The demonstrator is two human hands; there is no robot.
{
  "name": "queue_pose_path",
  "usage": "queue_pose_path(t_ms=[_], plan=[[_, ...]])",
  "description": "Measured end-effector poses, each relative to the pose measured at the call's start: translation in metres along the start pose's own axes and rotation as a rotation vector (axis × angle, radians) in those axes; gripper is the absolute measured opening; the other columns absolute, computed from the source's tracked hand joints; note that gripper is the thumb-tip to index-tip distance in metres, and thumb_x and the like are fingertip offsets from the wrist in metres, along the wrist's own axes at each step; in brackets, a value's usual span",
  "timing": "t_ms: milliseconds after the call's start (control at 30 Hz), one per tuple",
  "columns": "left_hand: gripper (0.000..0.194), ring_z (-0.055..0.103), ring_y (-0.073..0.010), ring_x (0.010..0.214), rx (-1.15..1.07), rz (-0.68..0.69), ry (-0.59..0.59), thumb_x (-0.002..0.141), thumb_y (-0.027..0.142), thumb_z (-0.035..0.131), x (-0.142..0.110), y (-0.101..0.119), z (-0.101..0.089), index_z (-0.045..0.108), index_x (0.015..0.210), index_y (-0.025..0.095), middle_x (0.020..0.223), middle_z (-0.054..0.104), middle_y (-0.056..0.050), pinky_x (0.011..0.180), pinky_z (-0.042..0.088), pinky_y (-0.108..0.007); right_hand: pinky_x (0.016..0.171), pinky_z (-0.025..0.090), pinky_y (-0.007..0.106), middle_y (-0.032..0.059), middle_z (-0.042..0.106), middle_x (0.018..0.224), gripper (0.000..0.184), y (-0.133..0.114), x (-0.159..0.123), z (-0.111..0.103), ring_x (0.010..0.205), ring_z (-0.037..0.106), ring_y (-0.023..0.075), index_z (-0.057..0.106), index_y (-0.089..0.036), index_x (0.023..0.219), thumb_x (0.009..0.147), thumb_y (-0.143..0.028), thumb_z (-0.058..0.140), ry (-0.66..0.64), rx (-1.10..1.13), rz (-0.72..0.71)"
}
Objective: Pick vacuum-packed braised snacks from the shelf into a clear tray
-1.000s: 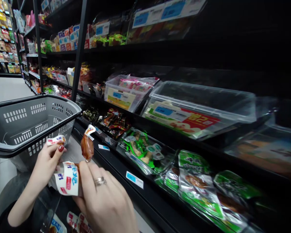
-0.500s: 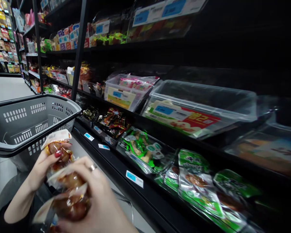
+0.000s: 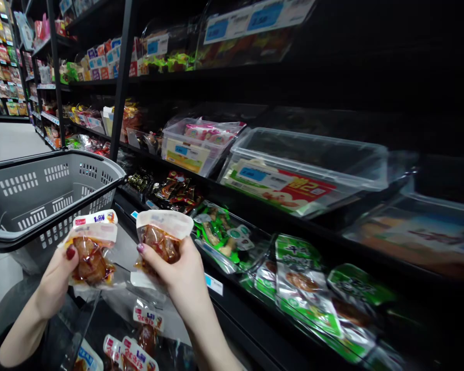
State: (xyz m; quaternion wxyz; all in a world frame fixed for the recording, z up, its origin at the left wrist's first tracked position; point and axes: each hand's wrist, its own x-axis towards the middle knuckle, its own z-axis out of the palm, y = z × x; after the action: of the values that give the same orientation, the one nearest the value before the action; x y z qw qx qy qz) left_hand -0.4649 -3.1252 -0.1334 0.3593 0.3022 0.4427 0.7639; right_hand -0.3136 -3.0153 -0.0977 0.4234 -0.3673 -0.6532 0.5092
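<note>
My left hand (image 3: 58, 278) is closed around the side of a clear packet of brown, sauce-coated food (image 3: 90, 260), its white label strip at the top. Beside it, a second packet of the same look (image 3: 160, 245) is pinched between the thumb and fingers of my right hand (image 3: 180, 263). Both packets are held upright, a small gap between them, their fronts toward me. Below my hands sits a clear plastic bin (image 3: 83, 319), with several similar labelled packets (image 3: 133, 355) inside. What the bin rests on is hidden.
A grey shopping basket (image 3: 27, 206) with a black rim stands at the left. Black shelves (image 3: 119, 77) run along the right, with a clear tub (image 3: 309, 149), green-and-silver packets (image 3: 307, 288) and small wrapped snacks (image 3: 178, 190) on them. Price tags line the shelf edge.
My right hand has moved up and away from me, bringing its packet upright beside the left one. The left packet now shows its label. The bin of packets below has come into view.
</note>
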Motion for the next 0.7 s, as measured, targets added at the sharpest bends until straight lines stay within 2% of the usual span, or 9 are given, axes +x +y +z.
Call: queue_pose_path(t_ms=[67,133,300,400,467,567,700], plan=[[0.051,0.063,-0.0335,0.104,0.028,0.063,-0.05,0.077,0.053,0.061,-0.001,-0.001,0.006,0.064,0.113,0.017,0.105,0.071,-0.013,0.086,0.054,-0.042,0.09,0.044,0.048,0.0098,0.065,0.108,0.059,0.003,-0.003,0.004,0.097,0.06,0.0298,0.053,-0.021,0.109,0.06,-0.046,0.076,0.0,-0.082,-0.04],[0.052,0.061,-0.0324,0.109,0.096,0.132,-0.054,0.081,0.049,0.057,-0.003,-0.003,0.016,0.06,0.121,0.016,0.113,0.068,-0.014,0.09,0.052,-0.041,0.093,0.043,0.047,0.0098,0.063,0.113,0.062,0.006,-0.007,0.01,0.103,0.058,0.0297,0.049,-0.022,0.112,0.062,-0.047,0.075,-0.064,-0.052,-0.034],[0.04,0.053,-0.0273,0.12,0.271,0.302,0.174,0.088,0.045,0.05,-0.002,-0.01,0.026,0.062,0.116,0.019,0.122,0.063,-0.008,0.105,0.039,-0.036,0.103,0.038,0.042,0.0113,0.054,0.129,0.058,0.004,-0.017,0.015,0.12,0.05,0.0254,0.039,-0.021,0.123,0.078,-0.05,0.061,-0.281,0.114,-0.035],[0.039,0.051,-0.026,0.121,0.367,0.323,0.197,0.09,0.045,0.045,-0.001,-0.01,0.022,0.063,0.112,0.019,0.125,0.06,-0.007,0.107,0.036,-0.035,0.112,0.025,0.04,0.0112,0.045,0.138,0.056,0.0,-0.019,0.014,0.132,0.038,0.0221,0.033,-0.02,0.132,0.087,-0.048,0.051,-0.447,0.147,-0.092],[0.04,0.052,-0.0259,0.119,0.414,0.339,0.2,0.091,0.045,0.042,-0.003,-0.009,0.021,0.063,0.111,0.018,0.124,0.06,-0.007,0.105,0.037,-0.034,0.111,0.028,0.04,0.0113,0.047,0.137,0.067,0.0,-0.019,0.017,0.131,0.041,0.0239,0.033,-0.021,0.132,0.079,-0.048,0.063,-0.511,0.236,-0.117],[0.039,0.053,-0.0251,0.116,0.498,0.362,0.168,0.094,0.042,0.036,-0.007,-0.008,0.021,0.06,0.116,0.02,0.123,0.059,-0.008,0.1,0.039,-0.035,0.104,0.04,0.042,0.0109,0.055,0.129,0.081,0.002,-0.019,0.026,0.121,0.052,0.0276,0.039,-0.022,0.125,0.058,-0.036,0.083,-0.538,0.387,-0.075],[0.036,0.049,-0.0243,0.117,0.691,0.386,0.104,0.094,0.039,0.036,-0.01,-0.008,0.023,0.061,0.115,0.022,0.118,0.058,-0.007,0.104,0.031,-0.037,0.102,0.042,0.043,0.0096,0.059,0.123,0.072,0.001,-0.02,0.032,0.116,0.056,0.0255,0.04,-0.023,0.119,0.061,-0.023,0.082,-0.516,0.483,0.013]])
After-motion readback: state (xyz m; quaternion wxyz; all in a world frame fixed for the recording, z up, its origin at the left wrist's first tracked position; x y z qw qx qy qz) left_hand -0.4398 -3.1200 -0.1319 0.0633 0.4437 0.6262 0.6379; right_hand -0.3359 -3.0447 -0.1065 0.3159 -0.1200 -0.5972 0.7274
